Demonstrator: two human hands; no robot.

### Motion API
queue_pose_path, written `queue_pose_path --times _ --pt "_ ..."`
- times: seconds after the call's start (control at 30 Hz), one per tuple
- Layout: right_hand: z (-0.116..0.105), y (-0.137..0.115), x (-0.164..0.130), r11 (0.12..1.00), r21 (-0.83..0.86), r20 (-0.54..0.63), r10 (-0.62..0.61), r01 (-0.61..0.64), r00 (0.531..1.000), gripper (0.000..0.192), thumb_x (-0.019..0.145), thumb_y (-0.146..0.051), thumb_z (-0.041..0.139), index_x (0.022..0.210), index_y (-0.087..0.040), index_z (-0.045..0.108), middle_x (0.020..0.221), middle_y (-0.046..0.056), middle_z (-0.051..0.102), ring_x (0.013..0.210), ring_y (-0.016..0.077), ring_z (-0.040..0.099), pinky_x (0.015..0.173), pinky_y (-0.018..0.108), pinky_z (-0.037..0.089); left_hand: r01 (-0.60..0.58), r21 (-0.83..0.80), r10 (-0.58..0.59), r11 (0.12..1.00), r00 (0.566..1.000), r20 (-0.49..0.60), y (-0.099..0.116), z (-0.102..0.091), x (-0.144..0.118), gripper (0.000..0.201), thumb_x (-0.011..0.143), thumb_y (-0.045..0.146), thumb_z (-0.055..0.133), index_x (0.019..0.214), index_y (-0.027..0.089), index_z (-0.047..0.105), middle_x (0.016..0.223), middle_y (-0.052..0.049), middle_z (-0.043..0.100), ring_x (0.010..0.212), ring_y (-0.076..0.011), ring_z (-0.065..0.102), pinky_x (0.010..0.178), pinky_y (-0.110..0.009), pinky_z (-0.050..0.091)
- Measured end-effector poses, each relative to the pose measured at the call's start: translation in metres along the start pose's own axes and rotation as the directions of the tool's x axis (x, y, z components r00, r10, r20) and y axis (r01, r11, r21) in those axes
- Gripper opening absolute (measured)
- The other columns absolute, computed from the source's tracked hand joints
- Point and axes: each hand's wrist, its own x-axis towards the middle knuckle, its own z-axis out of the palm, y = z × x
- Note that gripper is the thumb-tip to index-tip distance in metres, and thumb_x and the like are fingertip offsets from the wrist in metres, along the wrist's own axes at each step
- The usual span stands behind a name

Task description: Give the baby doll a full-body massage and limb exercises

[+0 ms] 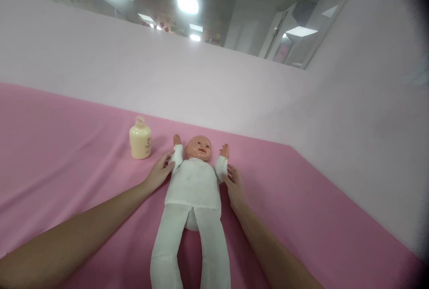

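A baby doll (192, 182) in a white top and white trousers lies on its back, head away from me and both arms raised beside its head. On the left, my left hand (161, 172) is closed around the doll's sleeved arm, with the thumb and fingers at either side of it. My right hand (236, 187) holds the other sleeved arm at its outer side; some of its fingertips are hidden against the sleeve. The doll's feet are cut off by the lower edge of the view.
A pale yellow bottle (140, 140) with a pump-style top stands left of the doll's head. Pink cloth (100, 146) covers the surface, with folds at the left. Behind it rises a white wall (201, 83), below a large glass pane (214, 7) reflecting ceiling lights.
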Motion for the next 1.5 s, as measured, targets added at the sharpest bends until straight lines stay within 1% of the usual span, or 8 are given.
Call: queue_pose_path --times 0.2,0.33,0.4,0.6,0.8,1.0,1.17,1.5 --pt "0.000 0.002 0.002 0.997 0.072 0.041 -0.024 0.021 0.999 0.032 0.065 -0.024 0.066 0.097 -0.027 0.066 0.103 0.001 0.069 0.099 0.0224 0.061 0.093 0.041 0.047 -0.006 -0.249 0.005 0.968 1.000 -0.006 -0.002 -0.002 0.003 0.063 0.068 0.026 0.065 0.130 0.022 0.050 0.118 -0.009 0.065 0.106 -0.0256 0.062 0.090 -0.041 0.048" --pt "-0.001 0.010 0.009 0.989 0.142 0.032 0.028 -0.032 0.999 0.015 0.057 -0.026 0.069 0.071 -0.024 0.063 0.082 0.001 0.066 0.083 0.0222 0.062 0.085 0.041 0.049 0.024 -0.400 -0.020 0.916 1.000 0.014 -0.007 0.000 0.006 0.046 0.055 0.015 0.061 0.101 0.018 0.062 0.084 -0.003 0.069 0.090 -0.0240 0.065 0.084 -0.040 0.050" --pt "-0.002 0.012 0.010 0.989 0.142 0.030 0.040 -0.044 0.999 0.014 0.055 -0.028 0.070 0.065 -0.023 0.061 0.077 0.002 0.065 0.080 0.0226 0.062 0.084 0.042 0.049 0.031 -0.392 -0.023 0.920 0.999 0.025 -0.008 0.001 0.007 0.037 0.053 0.013 0.057 0.090 0.018 0.062 0.083 -0.004 0.068 0.090 -0.0242 0.065 0.087 -0.041 0.050" --pt "0.001 0.005 0.003 0.991 0.124 0.046 0.040 -0.045 0.998 0.021 0.067 -0.032 0.069 0.086 -0.025 0.064 0.097 0.001 0.068 0.094 0.0207 0.063 0.087 0.037 0.049 0.083 -0.354 -0.067 0.932 0.996 0.056 0.001 0.001 0.002 0.050 0.064 0.021 0.060 0.113 0.019 0.056 0.112 -0.008 0.066 0.105 -0.0255 0.062 0.093 -0.043 0.048" --pt "0.002 0.002 -0.001 0.999 0.008 0.046 -0.044 0.044 0.998 0.039 0.077 -0.042 0.068 0.110 -0.028 0.054 0.112 0.002 0.063 0.104 0.0199 0.059 0.089 0.036 0.048 0.098 -0.310 -0.094 0.946 0.995 0.028 0.005 0.003 -0.003 0.062 0.072 0.037 0.066 0.128 0.022 0.045 0.122 -0.010 0.061 0.111 -0.0269 0.057 0.093 -0.042 0.045" --pt "0.003 -0.002 -0.002 0.996 -0.013 0.051 -0.086 0.087 0.995 0.038 0.079 -0.047 0.066 0.108 -0.028 0.051 0.108 0.003 0.064 0.095 0.0195 0.060 0.082 0.036 0.049 0.052 -0.265 -0.050 0.963 0.999 0.011 -0.008 0.003 0.001 0.055 0.079 0.036 0.063 0.129 0.022 0.047 0.123 -0.009 0.062 0.113 -0.0255 0.056 0.095 -0.040 0.043" --pt "0.003 -0.006 -0.004 0.996 -0.038 0.066 -0.081 0.084 0.994 0.038 0.082 -0.046 0.064 0.113 -0.027 0.052 0.116 0.006 0.062 0.102 0.0208 0.059 0.087 0.038 0.049 0.014 -0.224 -0.013 0.974 1.000 0.008 -0.013 0.004 0.004 0.055 0.081 0.043 0.062 0.129 0.020 0.049 0.123 -0.010 0.063 0.112 -0.0257 0.058 0.095 -0.040 0.044" --pt "0.001 0.001 0.001 0.978 -0.152 0.036 -0.139 0.143 0.990 0.038 0.082 -0.047 0.061 0.112 -0.026 0.053 0.118 0.007 0.057 0.104 0.0215 0.057 0.089 0.039 0.049 0.026 -0.048 -0.028 0.999 0.999 -0.027 -0.010 0.003 0.001 0.062 0.088 0.046 0.055 0.140 0.023 0.030 0.118 -0.009 0.059 0.109 -0.0232 0.057 0.092 -0.039 0.047"
